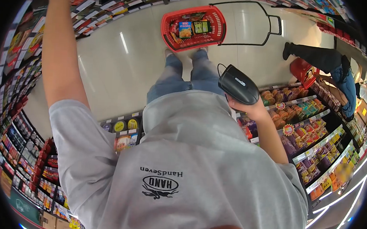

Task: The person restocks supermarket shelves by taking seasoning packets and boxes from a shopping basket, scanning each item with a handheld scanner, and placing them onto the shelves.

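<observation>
My right hand (pixel 250 107), to the right of my waist, is wrapped round a black rounded handheld device (pixel 238 85) with a thin cord looping from its far end. My left arm (pixel 66 54) stretches forward toward the shelves at the upper left; the hand itself lies beyond the top edge. On the floor just ahead of my feet stands a red shopping basket (pixel 166 30) with a long black handle (pixel 275 24) extending right. Inside it lie a blue and yellow package (pixel 185 30), a green and dark package (pixel 202 27) and other packs partly hidden.
Stocked shelves (pixel 15 147) curve along my left, and more packed shelves (pixel 311 133) stand behind me on the right. At the right, a person in dark trousers and blue denim (pixel 346 87) is beside a red container (pixel 302 72). Pale tiled floor (pixel 123 65) surrounds the basket.
</observation>
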A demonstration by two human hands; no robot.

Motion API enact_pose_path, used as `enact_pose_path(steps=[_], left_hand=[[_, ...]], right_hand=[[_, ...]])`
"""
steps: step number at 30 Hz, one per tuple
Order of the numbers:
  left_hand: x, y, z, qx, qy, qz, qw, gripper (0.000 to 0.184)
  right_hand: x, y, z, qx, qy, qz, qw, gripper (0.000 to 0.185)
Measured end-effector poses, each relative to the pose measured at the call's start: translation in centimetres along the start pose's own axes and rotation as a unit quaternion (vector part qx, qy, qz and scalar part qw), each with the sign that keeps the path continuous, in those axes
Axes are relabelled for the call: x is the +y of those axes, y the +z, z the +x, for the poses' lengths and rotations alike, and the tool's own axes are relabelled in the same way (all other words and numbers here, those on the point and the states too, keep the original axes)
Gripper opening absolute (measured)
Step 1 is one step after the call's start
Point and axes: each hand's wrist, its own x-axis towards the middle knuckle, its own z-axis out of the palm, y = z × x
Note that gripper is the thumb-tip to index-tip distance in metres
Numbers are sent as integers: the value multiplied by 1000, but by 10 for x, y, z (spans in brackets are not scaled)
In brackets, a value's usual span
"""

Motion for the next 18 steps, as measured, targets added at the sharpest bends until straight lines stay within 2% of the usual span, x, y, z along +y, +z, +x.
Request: enact_pose_path(steps=[1,2,3,4,5,6,7,8,9,10,11,12,13,15,16,18], left_hand=[[7,-7,-10,-13,4,0,1000,48],[14,-12,-20,-23,-29,-88,995,49],[22,-19,-27,-34,-61,-175,982,51],[36,-30,-34,-209,-116,-115,964,69],[17,5,-65,-57,-87,19,994,53],[0,43,-110,99,-51,147,983,51],[65,13,-137,97,-34,62,993,41],[95,20,-169,85,-49,-69,993,31],[130,26,-205,-14,-163,-156,974,17],[162,38,-238,-104,-160,-230,954,15],[185,64,-282,-179,-141,-295,928,15],[221,80,-311,-244,-126,-283,919,16],[246,103,-337,-315,-114,-338,880,19],[291,155,-383,-401,-84,-346,844,23],[307,186,-398,-412,-83,-347,838,23],[336,260,-433,-457,8,-315,832,29]], right_hand=[[5,-9,3,15,2,-57,998,47],[10,-17,6,27,5,-113,993,48],[16,-25,10,22,15,-102,994,48],[22,-34,16,33,27,-109,993,46],[28,-44,22,44,39,-115,992,45],[35,-55,29,55,53,-121,990,44],[42,-65,35,61,66,-133,987,40],[53,-78,41,66,77,-123,987,40],[66,-90,46,69,97,-141,983,38],[80,-104,54,69,115,-159,978,37],[93,-117,62,86,88,-159,980,35],[106,-129,70,86,97,-153,980,35],[120,-141,77,125,123,-111,978,35],[149,-165,92,178,182,-57,965,32],[159,-177,101,179,193,-52,963,32],[180,-198,117,221,228,-35,947,30]])
